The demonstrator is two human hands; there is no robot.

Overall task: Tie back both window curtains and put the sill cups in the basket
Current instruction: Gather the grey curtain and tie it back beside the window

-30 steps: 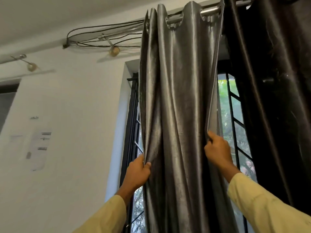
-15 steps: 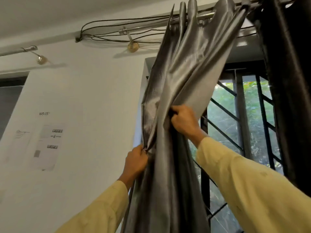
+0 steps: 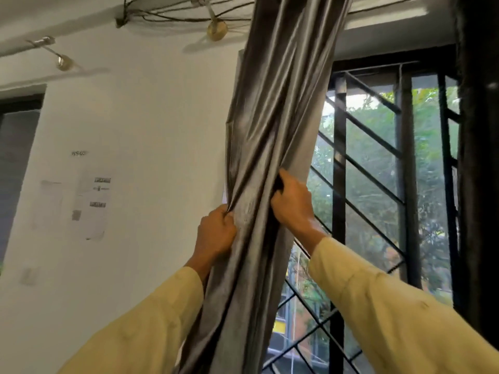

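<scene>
The left curtain (image 3: 272,125), shiny grey fabric, hangs gathered into a narrow bunch at the left side of the window. My left hand (image 3: 216,233) grips its left edge at about mid-height. My right hand (image 3: 293,201) grips the right side of the bunch, fingers curled into the folds. Both arms wear pale yellow sleeves. The right curtain (image 3: 480,157) is a dark strip along the right edge of the view. No cups, sill or basket are in view.
A black window grille (image 3: 378,163) with diagonal bars stands behind the curtain, trees beyond it. A white wall (image 3: 151,147) with paper sheets (image 3: 91,203) lies to the left. Rod brackets and cables (image 3: 189,14) run along the top.
My right hand has swept the curtain's right edge leftward, bunching the fabric against my left hand and uncovering the window. The view has dropped and shifted left.
</scene>
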